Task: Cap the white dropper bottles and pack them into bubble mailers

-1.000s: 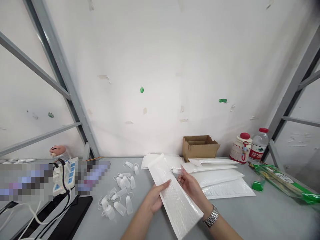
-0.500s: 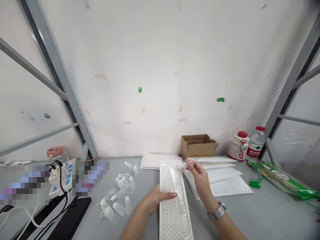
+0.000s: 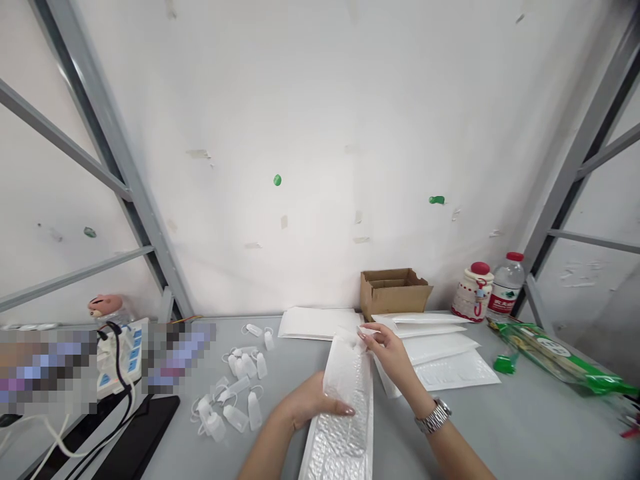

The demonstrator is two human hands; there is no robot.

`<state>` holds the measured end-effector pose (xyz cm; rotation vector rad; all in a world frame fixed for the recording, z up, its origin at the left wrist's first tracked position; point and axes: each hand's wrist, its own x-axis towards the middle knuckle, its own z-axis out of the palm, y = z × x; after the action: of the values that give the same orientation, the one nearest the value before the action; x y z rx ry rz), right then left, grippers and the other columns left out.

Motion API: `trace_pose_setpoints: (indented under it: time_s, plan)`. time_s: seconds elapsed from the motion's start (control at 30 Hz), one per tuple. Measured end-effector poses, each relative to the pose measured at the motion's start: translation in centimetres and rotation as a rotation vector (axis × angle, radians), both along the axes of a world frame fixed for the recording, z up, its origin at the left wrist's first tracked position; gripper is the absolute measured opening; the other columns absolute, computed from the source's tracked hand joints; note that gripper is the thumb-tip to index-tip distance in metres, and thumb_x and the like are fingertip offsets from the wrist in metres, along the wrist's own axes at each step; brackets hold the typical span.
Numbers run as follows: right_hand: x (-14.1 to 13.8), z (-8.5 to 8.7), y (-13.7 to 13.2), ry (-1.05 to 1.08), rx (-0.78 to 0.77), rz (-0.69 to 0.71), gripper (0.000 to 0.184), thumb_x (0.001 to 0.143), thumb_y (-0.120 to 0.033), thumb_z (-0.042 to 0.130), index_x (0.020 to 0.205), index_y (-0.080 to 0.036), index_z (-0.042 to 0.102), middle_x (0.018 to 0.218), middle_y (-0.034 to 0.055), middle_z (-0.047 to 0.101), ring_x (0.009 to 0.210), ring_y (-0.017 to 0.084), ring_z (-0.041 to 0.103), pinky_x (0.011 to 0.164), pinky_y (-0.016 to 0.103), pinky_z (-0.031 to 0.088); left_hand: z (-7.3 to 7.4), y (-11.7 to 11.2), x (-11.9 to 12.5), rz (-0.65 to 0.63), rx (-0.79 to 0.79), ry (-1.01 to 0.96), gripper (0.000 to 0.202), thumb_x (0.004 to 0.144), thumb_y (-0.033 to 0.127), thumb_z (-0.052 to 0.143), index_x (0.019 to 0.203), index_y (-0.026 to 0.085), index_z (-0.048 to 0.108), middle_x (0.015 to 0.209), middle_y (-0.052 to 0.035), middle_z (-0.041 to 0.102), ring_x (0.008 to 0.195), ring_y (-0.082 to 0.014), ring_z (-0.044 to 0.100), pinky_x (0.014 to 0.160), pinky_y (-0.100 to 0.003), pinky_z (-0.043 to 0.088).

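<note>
A long white bubble mailer (image 3: 345, 427) stretches from the table's front edge toward the middle. My left hand (image 3: 317, 403) grips its left side, thumb pressed flat on the bubbled face and fingers hidden behind. At its top end my right hand (image 3: 387, 347), with a metal watch on the wrist, pinches the mailer's flap between thumb and fingers. Left of my left hand lie several small white plastic pieces with loops (image 3: 237, 417). Beyond and to the right of the mailer are more white mailers (image 3: 450, 370), spread in an overlapping pile.
Against the wall stand an open cardboard box (image 3: 395, 297), a white jar with a red lid (image 3: 473, 293) and a water bottle (image 3: 506, 287). A green plastic package (image 3: 560, 357) lies at right. A power strip (image 3: 125, 357), cables and a black slab (image 3: 143, 440) occupy the left.
The mailer's top end has swung right and its lower end left, so it now tilts. My right hand has shifted slightly left at the flap; my left hand keeps its grip.
</note>
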<state>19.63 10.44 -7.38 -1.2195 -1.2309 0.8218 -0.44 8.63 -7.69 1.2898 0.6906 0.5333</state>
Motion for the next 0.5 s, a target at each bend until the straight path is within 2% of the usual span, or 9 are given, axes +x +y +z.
trace_pose_setpoints:
  time_s: [0.13,0.3,0.43,0.5]
  plan:
    - [-0.5,-0.3,-0.2,-0.024,0.089,-0.085,0.046,0.068,-0.059,0.065,0.091,-0.019,0.065,0.067,0.0028,0.064,0.070,0.021,0.059,0.071,0.034,0.045,-0.1,-0.2,0.1,-0.057,-0.004,0.039,0.052,0.054,0.021,0.081,0.104,0.019,0.068,0.098,-0.0057,0.072,0.093,-0.0255,0.063,0.083,-0.033,0.047]
    - [-1.1,-0.4,-0.4,-0.088,0.003,0.106,0.041,0.068,-0.056,0.065,0.085,-0.019,0.068,0.075,0.0047,0.069,0.072,0.021,0.060,0.068,0.033,0.046,-0.2,-0.2,0.2,-0.034,0.006,0.045,0.046,0.058,0.020,0.078,0.102,0.019,0.068,0.099,-0.0050,0.071,0.093,-0.0248,0.062,0.082,-0.031,0.046]
    - [-1.1,0.1,-0.5,-0.089,-0.003,0.131,0.042,0.071,-0.056,0.062,0.091,-0.021,0.072,0.096,0.0079,0.072,0.092,0.025,0.062,0.083,0.038,0.045,-0.5,0.0,0.4,0.046,-0.005,0.011,0.052,0.056,0.020,0.079,0.107,0.019,0.066,0.103,-0.0055,0.070,0.098,-0.0257,0.061,0.084,-0.032,0.045]
    - [-1.2,0.4,-0.7,-0.095,0.004,0.174,0.042,0.072,-0.058,0.061,0.091,-0.022,0.074,0.097,0.0076,0.072,0.094,0.026,0.062,0.086,0.039,0.045,-0.6,0.0,0.5,0.054,-0.012,0.002,0.054,0.056,0.020,0.080,0.108,0.019,0.065,0.104,-0.0054,0.070,0.099,-0.0258,0.060,0.084,-0.032,0.045]
